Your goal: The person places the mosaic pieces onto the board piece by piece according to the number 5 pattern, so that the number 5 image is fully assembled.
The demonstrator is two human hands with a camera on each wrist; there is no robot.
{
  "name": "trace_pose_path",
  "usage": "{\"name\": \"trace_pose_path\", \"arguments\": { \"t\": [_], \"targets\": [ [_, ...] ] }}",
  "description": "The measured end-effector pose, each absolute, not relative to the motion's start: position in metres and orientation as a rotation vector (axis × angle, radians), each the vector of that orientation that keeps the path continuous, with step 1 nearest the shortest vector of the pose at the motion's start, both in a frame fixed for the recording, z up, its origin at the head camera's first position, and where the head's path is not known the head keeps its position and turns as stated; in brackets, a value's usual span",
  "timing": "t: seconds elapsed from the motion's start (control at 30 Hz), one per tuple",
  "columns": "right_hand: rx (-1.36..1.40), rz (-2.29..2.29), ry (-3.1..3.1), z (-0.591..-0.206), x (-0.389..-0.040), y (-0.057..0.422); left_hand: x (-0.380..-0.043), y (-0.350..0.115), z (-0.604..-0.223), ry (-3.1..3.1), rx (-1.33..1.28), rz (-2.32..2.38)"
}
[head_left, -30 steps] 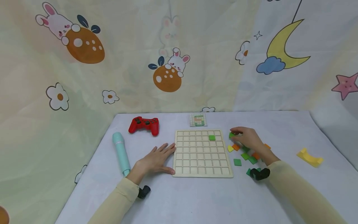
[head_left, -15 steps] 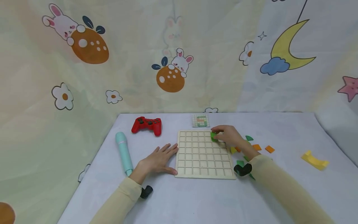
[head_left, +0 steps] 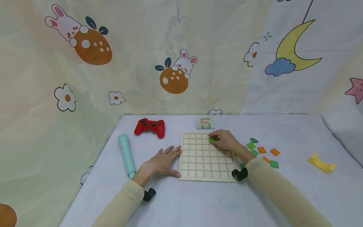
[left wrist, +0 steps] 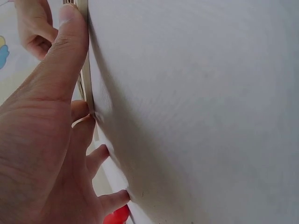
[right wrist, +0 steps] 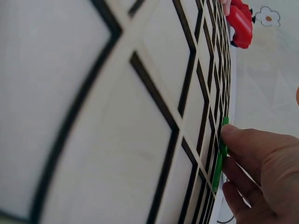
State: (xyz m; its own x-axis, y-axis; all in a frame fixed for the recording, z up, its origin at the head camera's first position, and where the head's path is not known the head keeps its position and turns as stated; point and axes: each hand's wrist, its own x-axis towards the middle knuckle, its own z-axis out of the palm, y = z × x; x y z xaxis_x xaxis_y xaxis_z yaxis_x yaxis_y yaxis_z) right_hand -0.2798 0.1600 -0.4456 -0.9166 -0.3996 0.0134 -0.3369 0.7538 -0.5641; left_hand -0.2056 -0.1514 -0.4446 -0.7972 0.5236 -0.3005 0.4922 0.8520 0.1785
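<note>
A pale wooden grid board (head_left: 195, 162) lies at the middle of the table. My left hand (head_left: 163, 162) rests flat at its left edge, fingers spread; in the left wrist view the thumb (left wrist: 72, 46) lies along the board's side. Over the upper right cells, my right hand (head_left: 225, 140) pinches a green square tile (head_left: 211, 140) between thumb and fingers. The right wrist view shows this tile (right wrist: 225, 122) under the thumb, close to the grid, beside a second green tile (right wrist: 217, 170) on the board, which the hand partly covers in the head view.
Right of the board lie several loose green and orange tiles (head_left: 261, 150). A small pattern card (head_left: 204, 122) is behind the board. A red game controller (head_left: 149, 126) and a mint-green toy microphone (head_left: 127, 154) lie to the left, a yellow curved piece (head_left: 321, 163) far right.
My right hand has carried a green tile leftward from the loose pile onto the board's upper right, next to the tile there. My left hand stays at the board's edge. The head view shifted slightly.
</note>
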Motion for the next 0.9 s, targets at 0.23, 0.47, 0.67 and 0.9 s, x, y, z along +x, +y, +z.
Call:
{"name": "trace_pose_path", "arguments": {
  "t": [0.23, 0.47, 0.67, 0.9],
  "targets": [
    [-0.595, -0.888, 2.84, -0.444, -0.276, 0.162, -0.206, -0.15, -0.446, 2.695, 0.752, 0.127],
    [-0.53, -0.922, 2.855, -0.436, -0.268, 0.182, -0.205, -0.149, -0.445, 2.688, 0.744, 0.124],
    [-0.374, -0.886, 2.912, -0.431, -0.256, 0.236, -0.204, -0.148, -0.446, 2.691, 0.755, 0.134],
    [-0.182, -0.788, 2.92, -0.431, -0.239, 0.282, -0.205, -0.151, -0.444, 2.693, 0.755, 0.158]
  ]
}}
